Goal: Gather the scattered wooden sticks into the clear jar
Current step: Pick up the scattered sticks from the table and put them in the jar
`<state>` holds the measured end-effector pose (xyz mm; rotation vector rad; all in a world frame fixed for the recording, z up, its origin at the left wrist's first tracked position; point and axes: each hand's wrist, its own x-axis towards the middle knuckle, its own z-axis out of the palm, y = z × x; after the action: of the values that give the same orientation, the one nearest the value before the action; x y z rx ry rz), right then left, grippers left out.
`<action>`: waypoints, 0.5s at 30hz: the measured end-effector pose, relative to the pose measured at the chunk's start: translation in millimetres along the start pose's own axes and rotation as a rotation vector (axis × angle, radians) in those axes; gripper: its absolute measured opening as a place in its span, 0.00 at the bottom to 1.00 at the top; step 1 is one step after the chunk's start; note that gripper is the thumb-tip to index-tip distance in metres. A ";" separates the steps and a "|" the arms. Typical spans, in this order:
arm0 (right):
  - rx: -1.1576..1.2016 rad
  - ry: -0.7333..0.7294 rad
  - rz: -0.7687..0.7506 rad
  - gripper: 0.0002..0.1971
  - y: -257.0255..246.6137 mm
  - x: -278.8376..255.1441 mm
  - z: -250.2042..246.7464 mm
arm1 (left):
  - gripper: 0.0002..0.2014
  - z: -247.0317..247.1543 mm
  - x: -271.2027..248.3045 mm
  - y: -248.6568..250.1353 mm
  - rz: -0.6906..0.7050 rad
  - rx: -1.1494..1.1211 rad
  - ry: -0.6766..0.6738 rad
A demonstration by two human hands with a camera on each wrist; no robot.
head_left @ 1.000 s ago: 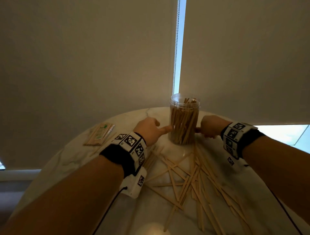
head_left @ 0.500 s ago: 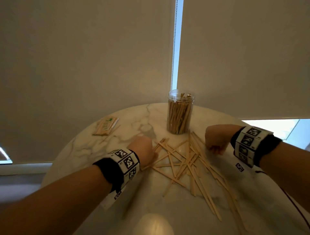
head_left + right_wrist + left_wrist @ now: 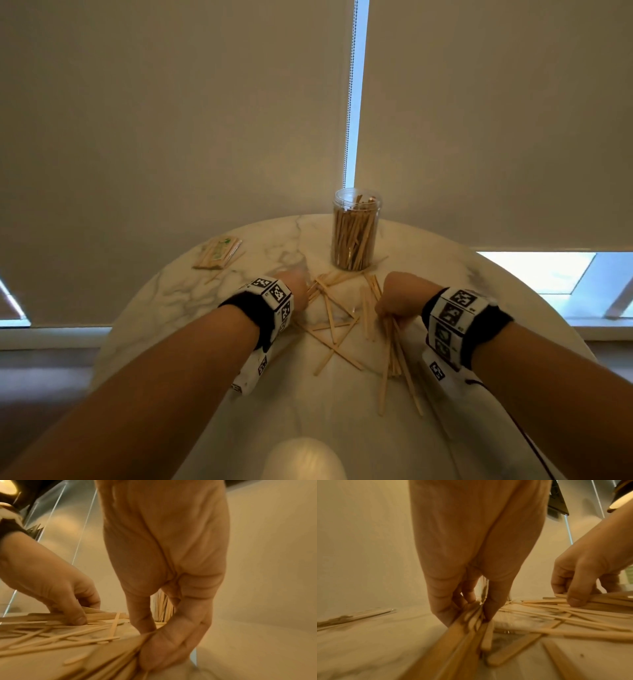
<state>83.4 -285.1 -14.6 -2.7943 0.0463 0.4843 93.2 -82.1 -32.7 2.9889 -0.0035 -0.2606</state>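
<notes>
The round white marble tabletop (image 3: 178, 298) carries everything. At its far edge the clear plastic jar (image 3: 355, 229) stands upright, already well filled with sticks. A second ago both hands were up beside that jar; they have since dropped back toward the near side and into the pile, so a fresh gathering pass seems to have begun. The scattered thin pale wooden sticks (image 3: 334, 329) lie crossed between the wrists, just in front of the jar, with a loose fan trailing toward the near right. The right hand (image 3: 399, 297) has its fingers curled round a bundle of those sticks, the far ends splaying out below it. The left hand (image 3: 294, 289) pinches a smaller bunch between thumb and fingers against the tabletop. At far left, well apart, a flat paper-wrapped packet of sticks (image 3: 217, 253) lies untouched. Many sticks remain loose, so several more handfuls look needed
</notes>
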 end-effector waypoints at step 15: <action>0.719 0.252 -0.210 0.04 12.3 -21.2 -14.4 | 0.15 -13.5 -11.9 -11.3 -0.001 -0.754 0.155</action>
<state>67.1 -301.6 1.8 -2.1021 -0.0164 0.0371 83.7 -68.9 -19.0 2.2483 0.0918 -0.0145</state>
